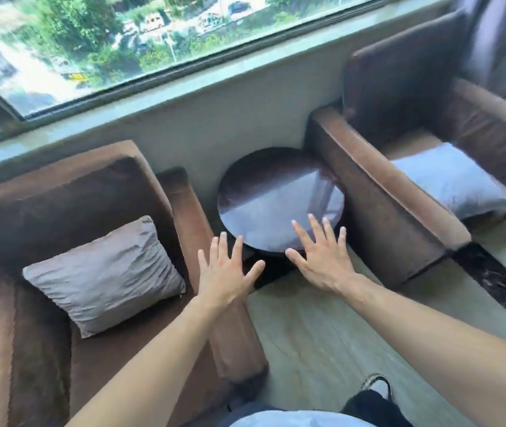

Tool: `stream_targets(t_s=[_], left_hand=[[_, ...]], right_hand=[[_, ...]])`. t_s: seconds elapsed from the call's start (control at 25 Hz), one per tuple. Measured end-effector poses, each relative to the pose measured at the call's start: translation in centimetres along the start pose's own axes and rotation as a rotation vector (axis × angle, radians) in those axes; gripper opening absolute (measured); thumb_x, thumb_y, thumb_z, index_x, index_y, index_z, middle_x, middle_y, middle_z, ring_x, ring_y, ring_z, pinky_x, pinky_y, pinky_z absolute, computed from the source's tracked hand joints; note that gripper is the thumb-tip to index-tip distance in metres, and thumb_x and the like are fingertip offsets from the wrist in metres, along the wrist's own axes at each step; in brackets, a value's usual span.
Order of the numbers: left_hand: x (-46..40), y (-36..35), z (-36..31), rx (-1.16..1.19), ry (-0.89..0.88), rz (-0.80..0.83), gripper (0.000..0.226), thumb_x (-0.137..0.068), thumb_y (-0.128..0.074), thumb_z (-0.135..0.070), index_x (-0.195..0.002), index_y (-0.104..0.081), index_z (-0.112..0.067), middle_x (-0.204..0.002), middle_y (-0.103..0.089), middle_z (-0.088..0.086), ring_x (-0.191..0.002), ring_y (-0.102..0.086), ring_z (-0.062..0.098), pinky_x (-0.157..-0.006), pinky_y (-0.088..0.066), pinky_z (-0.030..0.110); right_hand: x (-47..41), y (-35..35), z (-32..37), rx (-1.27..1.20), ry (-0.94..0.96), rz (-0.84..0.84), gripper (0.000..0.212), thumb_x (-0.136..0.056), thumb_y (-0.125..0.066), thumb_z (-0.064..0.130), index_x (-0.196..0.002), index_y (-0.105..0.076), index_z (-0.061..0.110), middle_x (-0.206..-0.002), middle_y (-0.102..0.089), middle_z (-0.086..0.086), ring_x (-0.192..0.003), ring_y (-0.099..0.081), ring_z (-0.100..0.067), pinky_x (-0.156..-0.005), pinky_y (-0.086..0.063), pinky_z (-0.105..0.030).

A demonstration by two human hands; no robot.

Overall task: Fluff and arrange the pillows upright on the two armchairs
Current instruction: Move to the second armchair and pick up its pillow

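Two brown armchairs stand under a wide window [91, 47], with a small round dark counter [279, 195] between them. The left armchair [45, 192] holds one grey-beige pillow [104, 275], which leans tilted against the backrest, one corner down on the seat cushion and its right corner close to the inner armrest. The right armchair [399, 192] holds a pale blue-grey pillow [451, 183], which lies flat on the seat, near the front edge and well away from the backrest.

Both hands are stretched forward over the gap between the chairs, palms down. The left hand [227, 269] hangs above the left armchair's inner armrest, just beside the pillow's right corner, its fingers [222, 245] spread and holding nothing. The right hand [319, 257] is over the near edge of the counter, its fingers [316, 229] likewise splayed and empty; whether it touches the top cannot be told.

Bare light wood floor [322, 334] runs between the chairs toward the person, whose dark trouser leg and one shoe [379, 385] show at the bottom edge.
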State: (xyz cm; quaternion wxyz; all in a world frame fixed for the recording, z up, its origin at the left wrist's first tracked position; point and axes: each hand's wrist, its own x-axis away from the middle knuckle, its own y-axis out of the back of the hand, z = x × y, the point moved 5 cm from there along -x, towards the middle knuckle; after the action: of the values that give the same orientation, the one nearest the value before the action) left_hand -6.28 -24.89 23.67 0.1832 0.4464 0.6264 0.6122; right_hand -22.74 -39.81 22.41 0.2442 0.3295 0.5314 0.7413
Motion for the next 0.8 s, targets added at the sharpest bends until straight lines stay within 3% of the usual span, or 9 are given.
stream_targets(t_s=[0.08,0.24,0.36,0.6,0.8], left_hand=[[-2.0,-0.9,-7.6,-0.028,-0.088,0.008,0.090,-0.092,-0.024,-0.080,-0.165,-0.015,-0.027,-0.175,-0.003,0.011,-0.162,0.000,0.029,-0.128,-0.003,0.060],[-4.7,-3.6,-22.8,-0.087,-0.199,0.028,0.090,-0.092,-0.019,-0.081,-0.165,-0.015,-0.028,-0.175,-0.004,0.012,-0.162,0.000,0.030,-0.128,-0.005,0.060],[-5.8,-5.2,-30.4,-0.054,-0.208,0.056,0.086,-0.094,-0.022,-0.078,-0.164,-0.014,-0.029,-0.175,-0.004,0.012,-0.162,0.000,0.029,-0.128,-0.004,0.060],[-10.5,-6.0,-41.7,-0.014,-0.232,0.089,0.086,-0.096,-0.026,-0.077,-0.165,-0.015,-0.027,-0.175,-0.006,0.012,-0.162,0.000,0.029,-0.128,-0.004,0.059],[-20.7,-7.5,-48.5,0.029,-0.273,0.123,0.086,-0.096,-0.030,-0.076,-0.163,-0.021,-0.022,-0.174,-0.013,0.015,-0.162,-0.005,0.031,-0.129,-0.007,0.057]], right_hand=[[1.2,2.2,-7.5,-0.047,-0.104,-0.042,0.071,-0.097,-0.024,0.068,-0.159,-0.001,0.041,-0.170,0.003,-0.003,-0.156,0.007,-0.032,-0.121,0.002,-0.064],[3.5,5.7,-23.2,-0.112,-0.234,-0.057,0.070,-0.097,-0.027,0.066,-0.159,-0.006,0.040,-0.170,0.001,-0.005,-0.156,0.006,-0.032,-0.121,0.005,-0.062],[4.7,7.2,-31.5,-0.149,-0.287,-0.039,0.070,-0.097,-0.028,0.066,-0.159,-0.008,0.040,-0.170,0.002,-0.006,-0.156,0.007,-0.032,-0.121,0.007,-0.062],[1.7,10.1,-42.4,-0.199,-0.349,-0.039,0.069,-0.097,-0.030,0.064,-0.158,-0.013,0.038,-0.169,-0.003,-0.008,-0.156,0.003,-0.032,-0.121,0.005,-0.063],[-6.2,10.8,-49.4,-0.181,-0.416,-0.003,0.068,-0.098,-0.031,0.064,-0.158,-0.016,0.035,-0.169,-0.004,-0.007,-0.156,0.001,-0.032,-0.121,0.003,-0.063]])
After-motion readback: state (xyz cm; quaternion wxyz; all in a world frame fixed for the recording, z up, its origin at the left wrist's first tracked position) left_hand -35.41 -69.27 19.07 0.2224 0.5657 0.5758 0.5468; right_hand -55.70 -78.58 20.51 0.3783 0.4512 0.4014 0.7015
